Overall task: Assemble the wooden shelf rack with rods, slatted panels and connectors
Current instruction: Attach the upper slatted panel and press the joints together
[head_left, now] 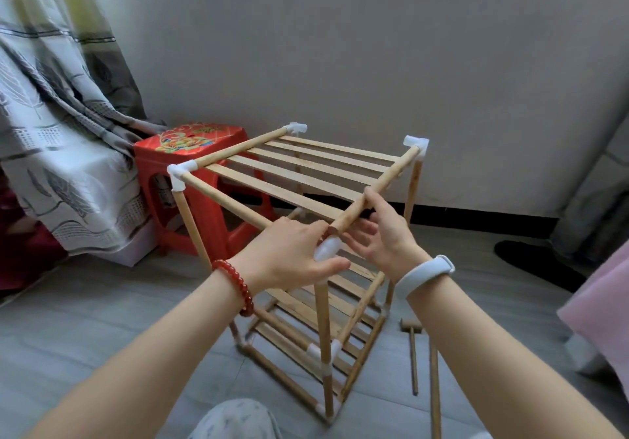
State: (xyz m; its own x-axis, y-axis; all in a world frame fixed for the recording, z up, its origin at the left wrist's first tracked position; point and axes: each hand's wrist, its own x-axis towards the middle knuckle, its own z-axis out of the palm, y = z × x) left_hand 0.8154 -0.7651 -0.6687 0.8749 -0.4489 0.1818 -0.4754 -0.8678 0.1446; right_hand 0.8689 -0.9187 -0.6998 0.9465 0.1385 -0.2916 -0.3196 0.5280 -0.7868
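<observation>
Grey floor (pixel 102 319), wooden shelf rack (pixel 299 180) standing upright, left hand (pixel 289 255) fingers curled on white corner connector (pixel 326 249), right hand (pixel 384 231) pinching top rod (pixel 377 187), mallet (pixel 412 346) beside.

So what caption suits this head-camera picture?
Both hands, left hand gripping a white connector, fit the wooden rack's top rod.

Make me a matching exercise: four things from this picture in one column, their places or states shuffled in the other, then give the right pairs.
Things:
1. wooden mallet
2. red stool
3. white connector
4. bead bracelet

Places or states:
A. on the left wrist
B. lying on the floor right of the rack
C. standing by the curtain behind the rack
D. at the near top corner, held by the left hand

Pairs: 1-B, 2-C, 3-D, 4-A
</observation>
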